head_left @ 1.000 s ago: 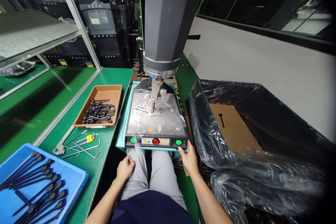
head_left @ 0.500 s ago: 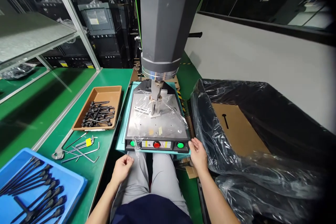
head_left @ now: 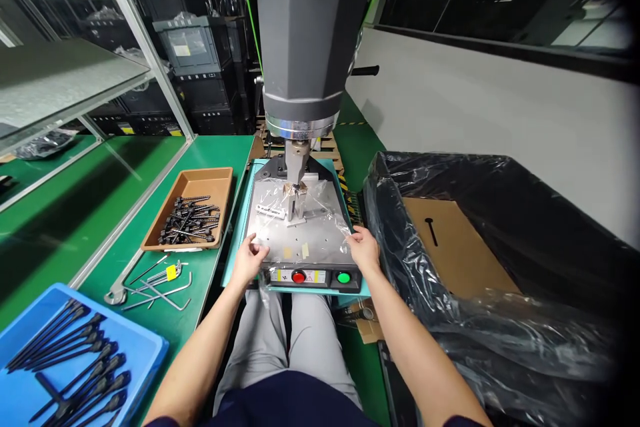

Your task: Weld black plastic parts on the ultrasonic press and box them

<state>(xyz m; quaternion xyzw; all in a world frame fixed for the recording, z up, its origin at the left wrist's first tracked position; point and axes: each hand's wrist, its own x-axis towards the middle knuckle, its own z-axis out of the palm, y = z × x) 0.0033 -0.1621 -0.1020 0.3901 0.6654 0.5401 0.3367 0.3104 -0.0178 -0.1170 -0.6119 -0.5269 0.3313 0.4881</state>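
Thin clear plastic film [head_left: 327, 217] lies loosely over the metal plate [head_left: 273, 250] of the machine's base. My left hand [head_left: 249, 260] pinches at the plate's left front edge, apparently on the film, a strip of which hangs below it. At the right edge, my right hand [head_left: 365, 250] has thumb and fingers closed on the film's border. Between the hands and farther back, the pressing machine's metal tip [head_left: 297, 163] stands over a small upright metal fixture [head_left: 295, 205]. In front of the plate are a red button [head_left: 299, 277] and a green button [head_left: 343, 277].
On the green bench at left are a brown tray [head_left: 183, 180] of dark screw-like parts, hex keys [head_left: 165, 290], a wrench [head_left: 116, 295] and a blue tray [head_left: 155, 353] with black rod-like parts. At right stands a black film-lined bin [head_left: 410, 247] with cardboard [head_left: 463, 247] and one black part [head_left: 431, 231].
Both hands have moved forward from the base's front edge to the sides of the plate, onto the film. My left hand now covers the left green button.
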